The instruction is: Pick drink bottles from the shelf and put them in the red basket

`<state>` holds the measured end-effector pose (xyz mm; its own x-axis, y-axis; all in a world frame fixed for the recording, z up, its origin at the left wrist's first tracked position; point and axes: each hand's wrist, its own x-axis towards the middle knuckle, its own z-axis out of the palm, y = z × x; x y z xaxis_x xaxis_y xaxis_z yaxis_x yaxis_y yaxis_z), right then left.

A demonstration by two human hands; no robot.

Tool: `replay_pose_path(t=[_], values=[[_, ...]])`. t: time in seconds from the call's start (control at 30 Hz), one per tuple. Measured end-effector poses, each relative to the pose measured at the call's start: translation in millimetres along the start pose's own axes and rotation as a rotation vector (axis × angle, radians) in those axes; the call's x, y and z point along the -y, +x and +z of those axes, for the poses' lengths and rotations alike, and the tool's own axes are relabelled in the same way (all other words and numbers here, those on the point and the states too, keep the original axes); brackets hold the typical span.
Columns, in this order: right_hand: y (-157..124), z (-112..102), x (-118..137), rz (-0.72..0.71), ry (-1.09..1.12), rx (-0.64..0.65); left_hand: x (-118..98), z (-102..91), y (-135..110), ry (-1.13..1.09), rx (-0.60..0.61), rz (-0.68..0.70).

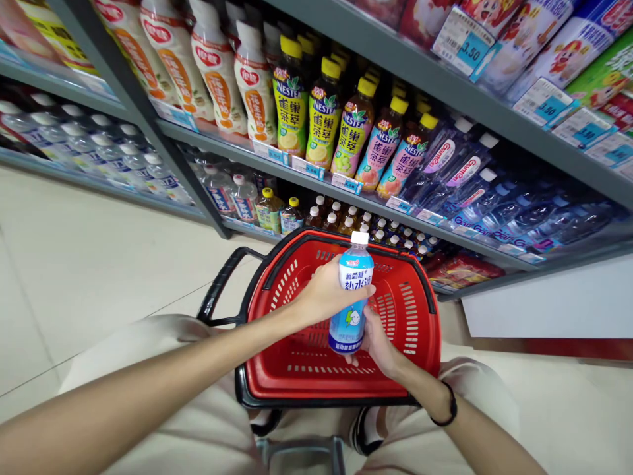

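Observation:
A blue drink bottle with a white cap and a white-and-blue label is held upright, slightly tilted, above a red shopping basket. My left hand wraps around the upper half of the bottle, its thumb across the label. Lower down, my right hand grips the bottle from the right and beneath, some of its fingers hidden behind it. The inside of the basket shows slotted red walls, and its black handle leans out to the left.
Shelves ahead carry Nestea bottles, white-capped milky drink bottles, clear water bottles and cartons. Price tags line the shelf edge. Below the basket are my shoes and a grey metal frame on the tiled floor.

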<state>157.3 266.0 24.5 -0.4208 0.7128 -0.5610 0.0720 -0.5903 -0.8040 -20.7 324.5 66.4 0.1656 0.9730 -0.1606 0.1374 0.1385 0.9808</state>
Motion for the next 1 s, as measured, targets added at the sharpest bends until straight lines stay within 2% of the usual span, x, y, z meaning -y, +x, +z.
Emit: replay_pose_path(t=[0.37,0.6,0.7,0.87,1.0], values=[[3.4,-2.6,-6.1,0.015,0.001,-0.009,1.8,0.0,0.1,-0.021,0.018,0.038],[-1.0,3.5,-1.0,-0.018,0.004,0.024,-0.3,-0.8,-3.8,-0.024,0.023,0.037],[-5.2,7.8,3.1,-0.038,0.055,0.04,-7.7,-1.5,-9.9,0.015,0.028,0.037],[-11.1,11.8,11.2,0.044,0.254,0.026,-16.4,3.6,-20.7,0.113,-0.001,0.059],[-12.9,11.0,4.2,0.061,0.332,-0.013,-18.0,11.1,-27.6,0.139,0.022,0.052]])
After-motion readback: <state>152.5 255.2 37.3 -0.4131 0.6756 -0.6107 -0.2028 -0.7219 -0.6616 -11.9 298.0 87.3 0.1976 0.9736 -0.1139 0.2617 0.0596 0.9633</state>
